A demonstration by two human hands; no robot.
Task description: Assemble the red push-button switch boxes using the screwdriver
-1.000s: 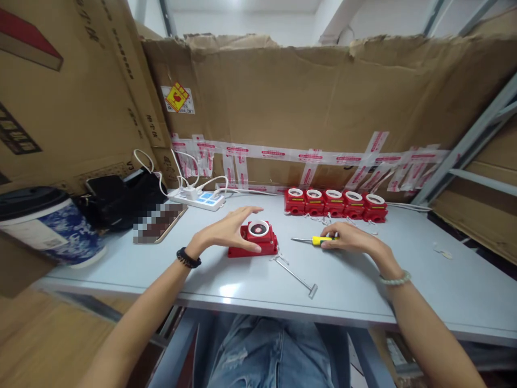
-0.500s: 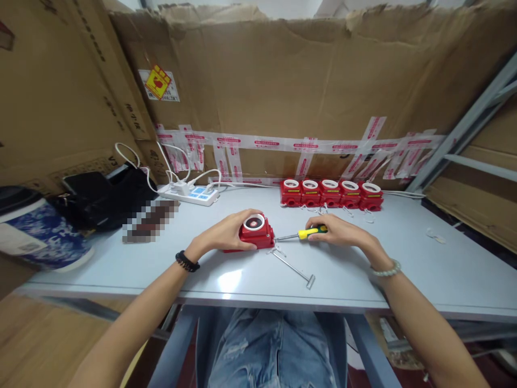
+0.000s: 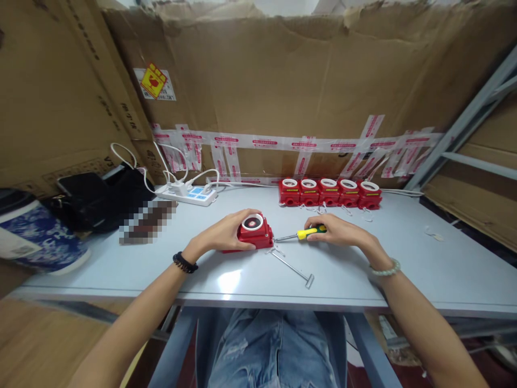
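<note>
A red box with a white ring around a dark round face (image 3: 264, 235) lies on the table, gripped along its left side by my left hand (image 3: 226, 231). My right hand (image 3: 335, 230) is closed around the yellow and green handle of a screwdriver (image 3: 304, 234). The screwdriver's shaft points left, and its tip is at the box's right end; whether it sits in a screw is too small to tell. Just below the tip, a small metal hammer (image 3: 297, 269) lies slanting on the table, with white string by its thin end.
Several similar red boxes (image 3: 309, 194) stand in a row at the back, strings in front. A white power strip (image 3: 189, 194) with plugged cables lies back left, near a black bag (image 3: 121, 199) and a blue-patterned cup (image 3: 44, 237). Cardboard (image 3: 258, 81) walls the table's back.
Both hands, the red box and the screwdriver keep nearly the same positions. The whole view has shifted slightly with the camera.
</note>
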